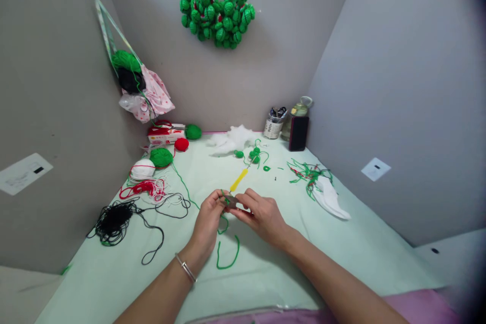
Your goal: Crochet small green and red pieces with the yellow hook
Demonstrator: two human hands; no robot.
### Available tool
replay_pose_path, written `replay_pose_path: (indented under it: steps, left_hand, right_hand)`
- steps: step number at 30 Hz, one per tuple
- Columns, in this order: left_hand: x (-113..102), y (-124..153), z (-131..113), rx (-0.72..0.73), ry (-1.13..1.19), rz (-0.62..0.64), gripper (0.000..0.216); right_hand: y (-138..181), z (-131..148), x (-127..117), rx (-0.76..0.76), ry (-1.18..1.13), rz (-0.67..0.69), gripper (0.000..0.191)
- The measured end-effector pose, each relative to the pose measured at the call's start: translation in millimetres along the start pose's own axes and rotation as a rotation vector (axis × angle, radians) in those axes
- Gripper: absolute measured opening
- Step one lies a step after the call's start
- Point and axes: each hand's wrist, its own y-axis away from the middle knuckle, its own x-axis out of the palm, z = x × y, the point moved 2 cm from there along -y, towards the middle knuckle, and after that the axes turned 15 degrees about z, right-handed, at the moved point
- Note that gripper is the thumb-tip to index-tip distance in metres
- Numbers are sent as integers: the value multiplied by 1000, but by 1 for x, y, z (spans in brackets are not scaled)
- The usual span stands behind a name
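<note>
My left hand (208, 218) and my right hand (261, 214) meet over the middle of the pale green table (288, 258). Both pinch a small dark piece (230, 201) with green yarn (228, 248) trailing from it down onto the table in a loop. A yellow-handled crochet hook (239, 179) lies just beyond the fingers, pointing away. A thin metal bangle (186, 268) circles my left wrist.
Green, red and white yarn balls (161, 157) and tangled black yarn (114, 220) lie at the left. White stuffing (233, 139), small green crocheted pieces (254, 154), a jar of tools (274, 124), a dark phone (298, 133) and yarn scraps (309, 172) sit behind. Green crocheted balls (216, 12) hang on the wall.
</note>
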Motion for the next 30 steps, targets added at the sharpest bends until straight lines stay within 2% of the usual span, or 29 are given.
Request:
replay_pose_path:
  steps: [5, 9, 15, 20, 26, 30]
  left_hand:
    - [0, 1, 0, -2, -9, -11, 18]
    - [-4, 0, -6, 20, -9, -47, 26]
    - [-11, -2, -18, 58, -10, -99, 35]
    - [-7, -1, -19, 38, -38, -65, 35]
    - [-1, 2, -17, 32, -132, 21, 29]
    - [6, 7, -13, 51, -239, 113, 24]
  right_hand:
    - [3, 2, -6, -50, -40, 2, 47]
    - [8, -3, -12, -127, -154, -12, 41]
    - [9, -18, -13, -50, -226, 102, 46]
    - [5, -24, -5, 50, -314, 111, 55]
    - [6, -26, -2, 157, -616, 89, 32]
    - [5, -21, -10, 194, -884, 96, 51]
